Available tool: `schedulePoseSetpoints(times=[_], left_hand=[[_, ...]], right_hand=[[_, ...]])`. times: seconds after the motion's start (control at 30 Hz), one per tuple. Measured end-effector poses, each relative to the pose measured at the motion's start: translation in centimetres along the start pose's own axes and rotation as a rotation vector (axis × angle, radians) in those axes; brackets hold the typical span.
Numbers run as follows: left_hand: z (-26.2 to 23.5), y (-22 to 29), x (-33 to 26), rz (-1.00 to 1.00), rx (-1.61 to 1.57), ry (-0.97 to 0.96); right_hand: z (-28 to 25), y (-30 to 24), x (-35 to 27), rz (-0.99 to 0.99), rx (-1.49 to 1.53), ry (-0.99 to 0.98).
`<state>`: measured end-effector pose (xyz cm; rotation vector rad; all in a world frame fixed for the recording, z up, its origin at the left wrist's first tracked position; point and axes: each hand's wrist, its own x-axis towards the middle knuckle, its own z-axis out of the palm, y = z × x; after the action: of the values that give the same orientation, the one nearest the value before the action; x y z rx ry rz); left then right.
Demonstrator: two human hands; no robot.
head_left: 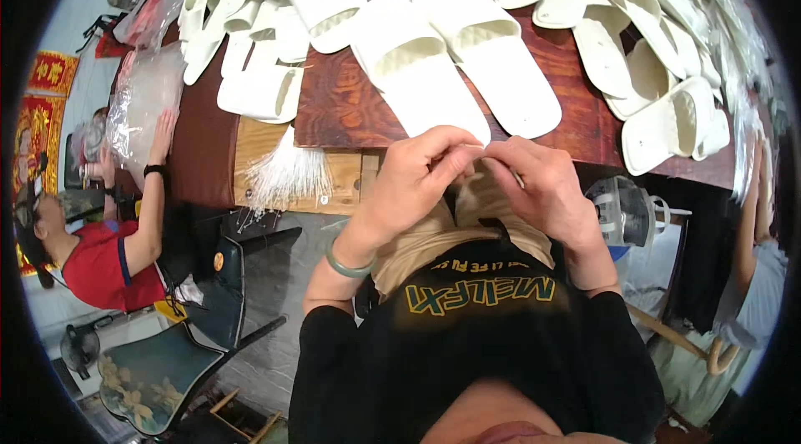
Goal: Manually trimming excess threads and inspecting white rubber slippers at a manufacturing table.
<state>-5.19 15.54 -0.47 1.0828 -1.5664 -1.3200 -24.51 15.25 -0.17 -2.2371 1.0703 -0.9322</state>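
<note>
A pair of white slippers lies side by side at the front edge of the wooden table (334, 114), heels toward me. My left hand (413, 181) and my right hand (542, 185) meet just at the heel of the left slipper (409, 60). Fingertips of both hands are pinched together there. Whatever thin or small thing sits between them is too small to make out. The right slipper (513, 81) lies flat beyond my right hand, untouched. To the left of my left hand, a bundle of thin white strings (292, 173) hangs over the light wooden edge.
White slippers are heaped at the back left (259, 22) and at the right (642, 35). At the left, a person in a red top (113, 264) handles clear plastic bags (142, 114). Another person's arm (751, 210) shows at the right. A chair (158, 377) stands lower left.
</note>
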Motion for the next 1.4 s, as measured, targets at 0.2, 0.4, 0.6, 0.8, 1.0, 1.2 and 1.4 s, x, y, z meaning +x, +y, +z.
schedulePoseSetpoints(times=[0.2, 0.4, 0.6, 0.8, 1.0, 1.2, 1.4], left_hand=[[-1.7, -1.8, 0.7, 0.053, -0.018, 0.139], [-4.9, -1.7, 3.2, -0.059, 0.038, 0.196], [-9.4, 0.7, 6.3, -0.004, 0.132, 0.514], [-15.9, -1.0, 14.2, 0.095, 0.312, 0.512], [-16.6, -4.3, 17.7, -0.021, 0.974, 0.735], [-14.8, -3.6, 16.1, -0.243, 1.055, 0.666], [-13.4, -4.1, 16.0, -0.102, 1.052, 0.516]], right_hand=[[0.3, -0.3, 0.0, 0.005, -0.057, -0.004], [-1.6, 0.0, -1.4, 0.151, -0.130, 0.009], [-0.6, 1.5, 1.7, 0.151, -0.258, 0.023], [1.8, 3.1, 5.9, 0.053, -0.349, 0.042], [6.4, 3.5, 10.5, 0.047, -0.357, 0.196], [7.7, 3.5, 12.2, 0.073, -0.366, 0.222], [8.0, 3.2, 12.3, 0.074, -0.334, 0.247]])
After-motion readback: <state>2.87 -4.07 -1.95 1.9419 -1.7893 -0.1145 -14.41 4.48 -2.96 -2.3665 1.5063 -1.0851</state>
